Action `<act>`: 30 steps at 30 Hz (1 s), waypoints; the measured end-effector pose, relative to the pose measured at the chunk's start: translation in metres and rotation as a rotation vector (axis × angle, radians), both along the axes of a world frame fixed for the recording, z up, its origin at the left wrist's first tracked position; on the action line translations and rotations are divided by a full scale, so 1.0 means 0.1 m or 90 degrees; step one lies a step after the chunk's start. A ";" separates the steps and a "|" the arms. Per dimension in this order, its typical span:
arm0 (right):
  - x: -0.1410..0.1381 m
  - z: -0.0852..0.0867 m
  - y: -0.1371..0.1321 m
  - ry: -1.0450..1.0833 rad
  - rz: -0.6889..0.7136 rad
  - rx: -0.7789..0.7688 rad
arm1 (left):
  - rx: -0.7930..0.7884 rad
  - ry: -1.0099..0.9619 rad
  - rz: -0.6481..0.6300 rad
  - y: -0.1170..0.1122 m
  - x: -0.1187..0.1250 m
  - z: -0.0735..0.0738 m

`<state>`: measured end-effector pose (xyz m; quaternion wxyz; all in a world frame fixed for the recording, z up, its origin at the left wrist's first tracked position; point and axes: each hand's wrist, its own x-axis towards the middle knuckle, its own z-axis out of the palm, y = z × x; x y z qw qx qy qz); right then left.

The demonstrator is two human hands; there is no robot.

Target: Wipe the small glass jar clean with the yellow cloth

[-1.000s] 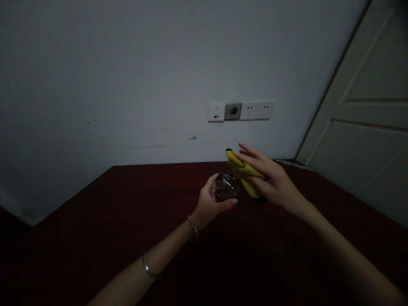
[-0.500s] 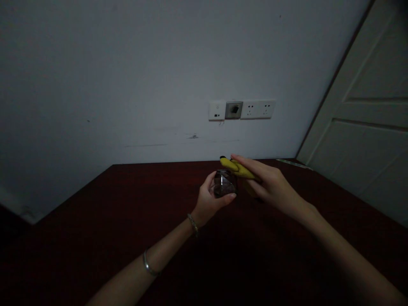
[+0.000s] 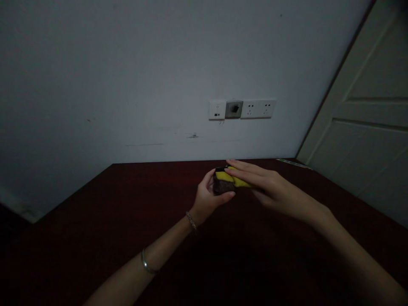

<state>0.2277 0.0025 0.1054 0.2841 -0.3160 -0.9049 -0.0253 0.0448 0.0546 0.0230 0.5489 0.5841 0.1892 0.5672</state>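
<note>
My left hand (image 3: 207,193) is wrapped around a small dark, see-through glass (image 3: 224,187), its thumb along the near side. Over the upper part of this glass lies a yellow cloth (image 3: 242,183) with black edging. From the right, my right hand (image 3: 270,182) presses the cloth against the glass, its fingers stretched along the top and its thumb underneath. The cloth and fingers hide the glass's far and right sides. Both hands are held above the dark red tabletop (image 3: 153,191).
Behind the table rises a pale wall (image 3: 143,76) with a row of sockets and switches (image 3: 257,109). A panelled door (image 3: 372,114) stands on the right. Near the table's back right corner is a thin pale strip (image 3: 293,163).
My right hand has brought the cloth down and to the left, from the glass's upper right edge onto its top and side. My left hand has barely moved.
</note>
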 end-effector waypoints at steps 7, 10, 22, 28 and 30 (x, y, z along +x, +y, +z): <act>0.02 0.08 -0.07 -0.020 -0.008 -0.020 | 0.004 -0.024 0.010 0.03 -0.04 0.04; 0.06 0.08 -0.05 0.010 -0.031 -0.003 | 0.006 -0.017 0.003 0.02 -0.05 0.05; 0.02 -0.01 0.03 -0.001 -0.008 -0.001 | -0.008 -0.023 -0.022 -0.03 -0.07 0.10; 0.05 -0.03 0.04 0.015 0.021 -0.016 | 0.003 -0.016 0.018 -0.03 -0.07 0.11; 0.05 -0.03 0.03 0.014 0.026 -0.018 | 0.013 -0.012 0.032 -0.02 -0.07 0.12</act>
